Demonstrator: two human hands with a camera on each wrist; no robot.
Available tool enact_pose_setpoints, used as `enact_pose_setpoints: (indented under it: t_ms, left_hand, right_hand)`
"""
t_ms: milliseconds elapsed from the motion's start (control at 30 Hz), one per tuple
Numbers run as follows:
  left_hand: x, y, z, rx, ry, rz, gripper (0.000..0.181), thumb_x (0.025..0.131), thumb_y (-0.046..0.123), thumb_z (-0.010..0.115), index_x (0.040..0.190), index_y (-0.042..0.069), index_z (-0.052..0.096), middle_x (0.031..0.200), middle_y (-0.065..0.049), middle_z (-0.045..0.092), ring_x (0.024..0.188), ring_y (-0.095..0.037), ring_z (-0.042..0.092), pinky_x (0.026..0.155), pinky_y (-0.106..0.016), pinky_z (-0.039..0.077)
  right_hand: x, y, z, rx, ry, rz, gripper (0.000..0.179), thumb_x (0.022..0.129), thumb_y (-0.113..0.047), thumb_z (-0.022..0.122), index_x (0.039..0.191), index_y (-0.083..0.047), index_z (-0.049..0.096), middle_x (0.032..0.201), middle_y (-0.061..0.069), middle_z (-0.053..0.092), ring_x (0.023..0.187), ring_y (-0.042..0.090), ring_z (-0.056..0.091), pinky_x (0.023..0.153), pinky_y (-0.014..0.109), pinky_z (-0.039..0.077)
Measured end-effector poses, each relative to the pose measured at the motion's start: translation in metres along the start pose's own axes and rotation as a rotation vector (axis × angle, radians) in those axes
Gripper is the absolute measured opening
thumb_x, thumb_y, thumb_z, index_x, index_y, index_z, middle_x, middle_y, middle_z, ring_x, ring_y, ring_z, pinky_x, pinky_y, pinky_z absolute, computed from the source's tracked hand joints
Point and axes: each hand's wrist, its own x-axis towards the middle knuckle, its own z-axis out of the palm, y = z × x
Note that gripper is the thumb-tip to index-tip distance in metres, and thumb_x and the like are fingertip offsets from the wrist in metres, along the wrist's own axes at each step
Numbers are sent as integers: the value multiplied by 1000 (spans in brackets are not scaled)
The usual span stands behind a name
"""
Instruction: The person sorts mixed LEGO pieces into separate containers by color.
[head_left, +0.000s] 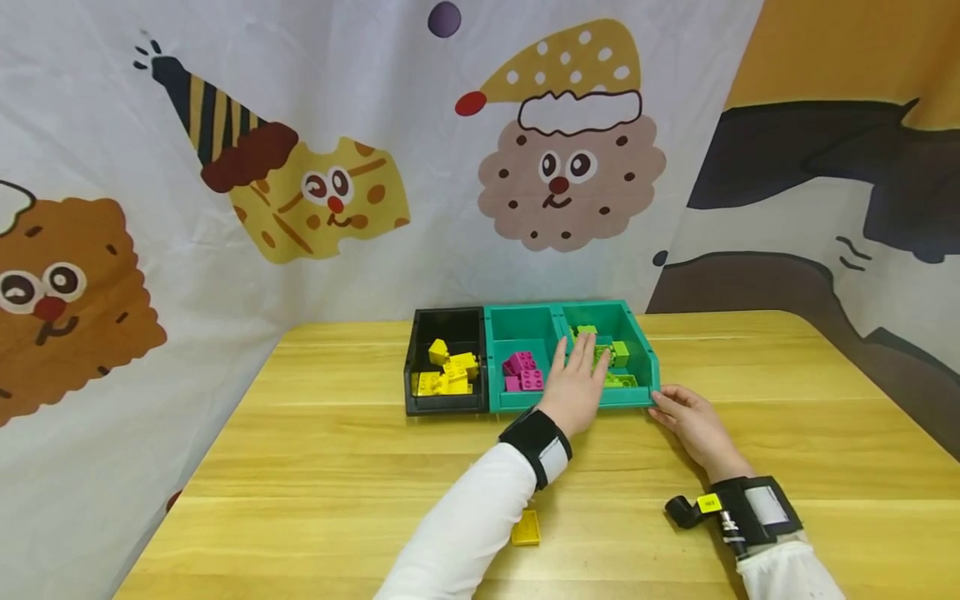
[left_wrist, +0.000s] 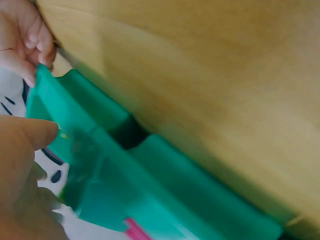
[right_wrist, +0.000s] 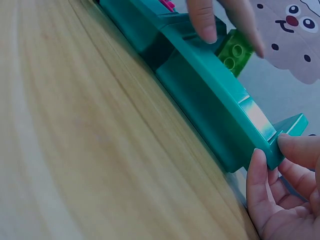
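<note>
In the head view my left hand (head_left: 576, 392) reaches over the front of the right-hand teal bin (head_left: 645, 342), fingers extended above its light green building blocks (head_left: 619, 353). One green block (right_wrist: 235, 52) shows close to those fingers in the right wrist view; no grip on it is visible. My right hand (head_left: 693, 425) pinches the front right corner of that bin between thumb and fingers (right_wrist: 258, 175). The middle teal bin (head_left: 525, 325) contains magenta blocks (head_left: 525, 372), partly beside my left wrist. Yellow blocks (head_left: 453, 372) lie in the black bin (head_left: 448, 321) at the left.
The three bins stand side by side near the back of the wooden table (head_left: 330, 467). A flat yellow piece (head_left: 526, 528) lies nearer, beside my left sleeve (head_left: 465, 517). Behind the table hangs a printed cloth (head_left: 442, 183).
</note>
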Motion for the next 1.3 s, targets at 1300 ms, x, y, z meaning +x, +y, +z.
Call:
enact_pose_setpoints:
  t_ms: [1300]
  left_hand:
    - [-55,-27,-12,-484,102,172,34,98,34,50,125,18,60,140,-6,49,131,-22,41,110,-37,33]
  right_hand:
    - [-1,0,1,52,-9,-5,5,96,-15,54,95,-13,58,92,-8,54,85,-2,58,79,14,51]
